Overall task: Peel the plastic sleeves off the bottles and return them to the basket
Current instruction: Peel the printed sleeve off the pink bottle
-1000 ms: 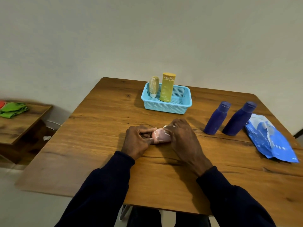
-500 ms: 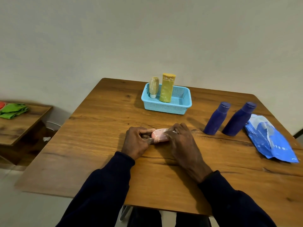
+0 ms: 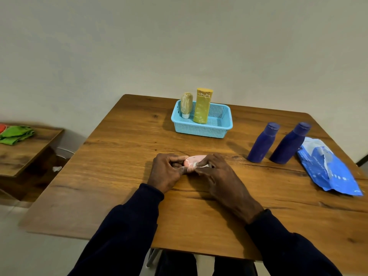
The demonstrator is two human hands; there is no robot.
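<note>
while the pink bottle lies on its side on the table, near the front middle, both hands are closed on it. the left hand grips one end with thumb and curled fingers. the right hand pinches the pale film at the other end (whether a flap is lifted is too small to tell).

item, pink bottle: small, rounded, judged light. body likely stiff enough to brace against the tabletop; wrap thin, soft, probably slick. best hold, by judgement: clamp the body at one end, nip the film at an edge or seam, pull along the length.

item, basket: light blue, perforated, far middle of the table, well apart from the hands. holds a small tan tube standing cap-down and a taller yellow bottle, both upright.

item, left blue bottle and right blue bottle: standing at the right, outside the basket, just beside crumpled blue plastic wrapping, judged to be shed sleeves.

item, green cloth: on a side table at the left.
</note>
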